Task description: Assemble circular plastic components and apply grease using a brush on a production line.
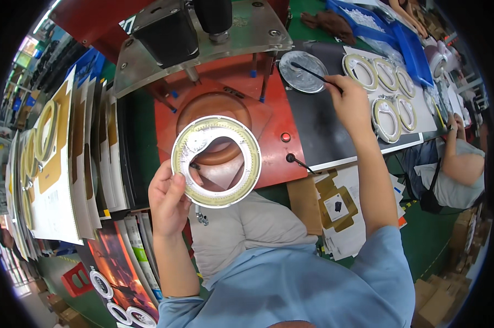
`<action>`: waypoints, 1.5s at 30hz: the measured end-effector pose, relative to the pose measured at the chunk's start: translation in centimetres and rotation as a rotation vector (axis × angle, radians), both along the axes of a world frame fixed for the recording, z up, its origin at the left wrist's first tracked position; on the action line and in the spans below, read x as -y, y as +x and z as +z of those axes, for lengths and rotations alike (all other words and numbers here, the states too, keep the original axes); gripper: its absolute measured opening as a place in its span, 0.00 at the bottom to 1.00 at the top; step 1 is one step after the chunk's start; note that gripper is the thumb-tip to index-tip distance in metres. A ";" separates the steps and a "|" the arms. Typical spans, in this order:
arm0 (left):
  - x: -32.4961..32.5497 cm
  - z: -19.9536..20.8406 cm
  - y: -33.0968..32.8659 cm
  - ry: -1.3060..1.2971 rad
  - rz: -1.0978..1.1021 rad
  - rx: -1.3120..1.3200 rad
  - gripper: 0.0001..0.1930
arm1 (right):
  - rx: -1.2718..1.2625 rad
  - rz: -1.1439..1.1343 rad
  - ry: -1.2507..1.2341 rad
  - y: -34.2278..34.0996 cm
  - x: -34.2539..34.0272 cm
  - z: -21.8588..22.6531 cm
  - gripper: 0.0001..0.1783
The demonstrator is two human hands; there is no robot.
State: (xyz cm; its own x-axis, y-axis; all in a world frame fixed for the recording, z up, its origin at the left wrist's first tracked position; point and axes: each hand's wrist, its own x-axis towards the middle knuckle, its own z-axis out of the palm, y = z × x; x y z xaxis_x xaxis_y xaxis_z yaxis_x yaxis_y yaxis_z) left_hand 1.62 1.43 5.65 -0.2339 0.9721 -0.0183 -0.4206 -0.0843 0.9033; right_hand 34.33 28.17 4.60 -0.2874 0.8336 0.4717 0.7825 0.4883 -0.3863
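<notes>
My left hand (170,198) grips a flat white ring (251,164) by its lower left edge, thumb on top. The ring has a yellowish band around it, a large off-centre opening and a small round gear-like piece at its upper left. It is held up in front of a red machine. In my right hand (351,106) is a thin black brush-like stick (316,74). The stick's far tip is over a round metal dish (288,81) smeared with whitish-grey paste. I cannot tell whether the tip touches the paste.
The red machine base (285,169) has a red button (285,136) and a clear plate (241,41) on posts above. At right, several similar rings (386,121) lie on a white board. Upright boards (66,164) with rings stand left. A person (457,153) sits far right.
</notes>
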 end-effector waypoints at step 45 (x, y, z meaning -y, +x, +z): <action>1.4 3.9 2.9 -0.013 -0.153 0.042 0.15 | -0.008 0.610 0.189 -2.2 14.7 11.3 0.19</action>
